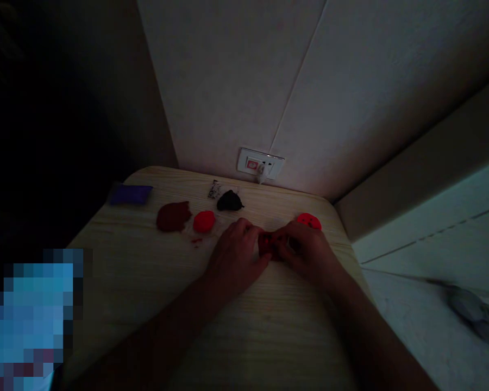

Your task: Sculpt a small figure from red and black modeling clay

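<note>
A flat piece of dark red modelling clay [265,251] with darker spots lies between my hands on the wooden table. My left hand [237,254] grips its left edge, thumb at the near side and curled fingers at the far side. My right hand [309,251] pinches the right part, fingers bent down over it. The knuckles of my right hand cover much of the piece. Just beyond that hand sits a bright red clay disc [308,220] with dark spots. Left of my left hand lie a bright red lump [204,221] and a black clay lump [230,201].
A brown-red clay slab [173,216] and a purple packet [130,195] lie at the table's [167,271] far left. Clear film [214,189] is beside the black lump. A wall socket [261,163] sits behind the table. At lower left is a blurred-out bright screen [32,309].
</note>
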Motion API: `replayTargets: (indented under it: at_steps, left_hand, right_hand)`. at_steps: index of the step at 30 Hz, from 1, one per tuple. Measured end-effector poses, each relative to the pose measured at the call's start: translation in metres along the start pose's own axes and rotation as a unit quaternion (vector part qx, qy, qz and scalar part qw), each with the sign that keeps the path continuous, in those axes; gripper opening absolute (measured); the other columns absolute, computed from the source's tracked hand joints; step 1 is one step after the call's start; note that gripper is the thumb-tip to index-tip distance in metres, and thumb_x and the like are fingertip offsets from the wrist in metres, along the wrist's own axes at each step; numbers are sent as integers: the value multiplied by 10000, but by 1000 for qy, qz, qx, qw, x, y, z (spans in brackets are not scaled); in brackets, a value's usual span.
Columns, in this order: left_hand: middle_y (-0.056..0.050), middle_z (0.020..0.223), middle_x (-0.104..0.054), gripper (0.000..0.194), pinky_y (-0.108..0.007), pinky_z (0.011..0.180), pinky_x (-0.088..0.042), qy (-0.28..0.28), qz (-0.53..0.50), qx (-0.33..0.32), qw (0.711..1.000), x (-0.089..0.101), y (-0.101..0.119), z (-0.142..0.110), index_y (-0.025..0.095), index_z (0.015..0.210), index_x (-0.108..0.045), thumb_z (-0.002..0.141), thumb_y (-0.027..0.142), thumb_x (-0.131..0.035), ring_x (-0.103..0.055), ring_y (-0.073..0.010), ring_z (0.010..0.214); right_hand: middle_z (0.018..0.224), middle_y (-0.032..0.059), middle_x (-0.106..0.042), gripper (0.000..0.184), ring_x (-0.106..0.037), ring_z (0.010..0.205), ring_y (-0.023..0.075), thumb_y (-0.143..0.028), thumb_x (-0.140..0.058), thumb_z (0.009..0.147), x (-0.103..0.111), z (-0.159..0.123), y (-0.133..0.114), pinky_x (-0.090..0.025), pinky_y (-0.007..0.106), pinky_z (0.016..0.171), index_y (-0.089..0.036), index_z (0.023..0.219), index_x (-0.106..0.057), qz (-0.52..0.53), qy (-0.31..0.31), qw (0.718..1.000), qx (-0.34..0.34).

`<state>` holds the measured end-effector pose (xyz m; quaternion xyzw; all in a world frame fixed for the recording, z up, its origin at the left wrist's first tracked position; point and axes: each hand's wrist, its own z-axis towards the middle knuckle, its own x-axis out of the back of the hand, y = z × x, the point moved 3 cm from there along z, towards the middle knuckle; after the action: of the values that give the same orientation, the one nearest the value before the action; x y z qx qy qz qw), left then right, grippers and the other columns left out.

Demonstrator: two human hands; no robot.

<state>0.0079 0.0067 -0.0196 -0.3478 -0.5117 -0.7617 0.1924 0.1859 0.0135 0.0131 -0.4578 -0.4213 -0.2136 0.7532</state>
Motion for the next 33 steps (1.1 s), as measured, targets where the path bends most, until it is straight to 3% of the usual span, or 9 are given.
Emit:
replayTargets:
  at_steps: [5,12,22,33]
  left_hand:
    - [-84,1123,-603,328,-458,1023,-525,4,-5,-4,1000,-1,0,0,182,1132,-661,828,241,-767,-598,-278,1104]
    - [-83,1130,-601,323,-453,1022,-523,1,1,1,1000,0,0,0,181,1126,-659,828,243,-768,-597,-278,1106]
    - [-86,1127,-602,311,-465,1017,-530,-3,4,0,1000,-1,1,0,193,1121,-648,835,247,-757,-602,-283,1102]
    - [-93,1134,-607,313,-470,1026,-524,-3,3,2,1000,0,1,1,183,1120,-650,832,240,-756,-601,-291,1116]
  right_hand:
    - [867,57,-741,217,-630,695,170,-119,-613,854,4,-1,-3,-478,281,643,-154,1036,-726,8,19,1000,-11]
    - [753,29,-722,166,-598,602,148,-159,-622,850,6,-1,-1,-440,260,569,-164,963,-745,4,28,999,-34]
    - [860,68,-785,151,-702,721,194,-187,-631,888,2,-1,2,-518,295,653,-179,969,-758,0,16,999,-37]
    - [848,59,-772,146,-684,709,183,-198,-626,897,0,-1,3,-503,288,641,-175,971,-751,15,12,999,-36]
